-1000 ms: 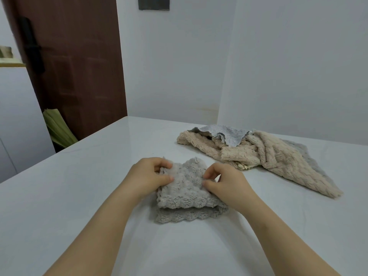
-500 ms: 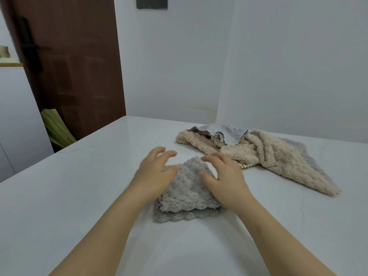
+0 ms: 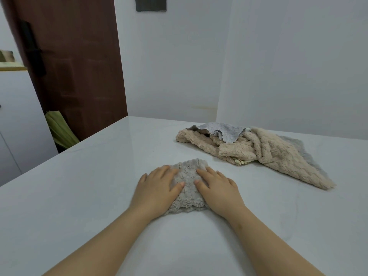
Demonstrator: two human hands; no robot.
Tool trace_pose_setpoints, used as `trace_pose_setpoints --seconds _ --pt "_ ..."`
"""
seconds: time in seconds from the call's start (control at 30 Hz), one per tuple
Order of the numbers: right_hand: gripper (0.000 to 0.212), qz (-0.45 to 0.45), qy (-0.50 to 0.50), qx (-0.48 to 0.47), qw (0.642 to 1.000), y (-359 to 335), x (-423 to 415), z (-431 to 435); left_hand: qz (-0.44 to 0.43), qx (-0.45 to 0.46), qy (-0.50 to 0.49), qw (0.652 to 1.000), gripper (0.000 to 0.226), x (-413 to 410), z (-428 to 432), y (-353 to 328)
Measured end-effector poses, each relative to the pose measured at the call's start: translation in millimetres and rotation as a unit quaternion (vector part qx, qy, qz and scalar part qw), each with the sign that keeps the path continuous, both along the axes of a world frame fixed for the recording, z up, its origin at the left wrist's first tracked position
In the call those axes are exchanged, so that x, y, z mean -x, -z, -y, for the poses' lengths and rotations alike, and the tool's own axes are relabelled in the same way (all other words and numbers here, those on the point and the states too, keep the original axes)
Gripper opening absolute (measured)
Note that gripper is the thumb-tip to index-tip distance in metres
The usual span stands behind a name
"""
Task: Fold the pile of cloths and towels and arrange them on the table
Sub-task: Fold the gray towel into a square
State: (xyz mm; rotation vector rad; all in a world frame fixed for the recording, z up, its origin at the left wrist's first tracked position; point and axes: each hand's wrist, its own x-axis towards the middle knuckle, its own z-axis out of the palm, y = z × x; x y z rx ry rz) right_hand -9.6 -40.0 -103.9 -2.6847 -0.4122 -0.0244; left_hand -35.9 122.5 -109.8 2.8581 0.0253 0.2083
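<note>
We see the left hand (image 3: 157, 188) and the right hand (image 3: 217, 189) lying flat with straight fingers, pressing down on the folded grey cloth (image 3: 188, 177), one on each side of it, thumbs close but apart. The cloth lies on the white desk (image 3: 79, 186). Beyond the cloth, to its right and apart from it, sits the unfolded pile (image 3: 258, 152) of beige and grey towels.
</note>
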Motion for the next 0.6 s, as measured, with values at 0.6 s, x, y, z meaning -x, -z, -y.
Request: trace_pose_setpoints --seconds 0.6 --pt "0.029 -0.013 0.076 -0.201 0.976 -7.4 25.2 3.9 0.022 0.354 -0.084 0.931 0.023 22.3 -7.6 -7.3"
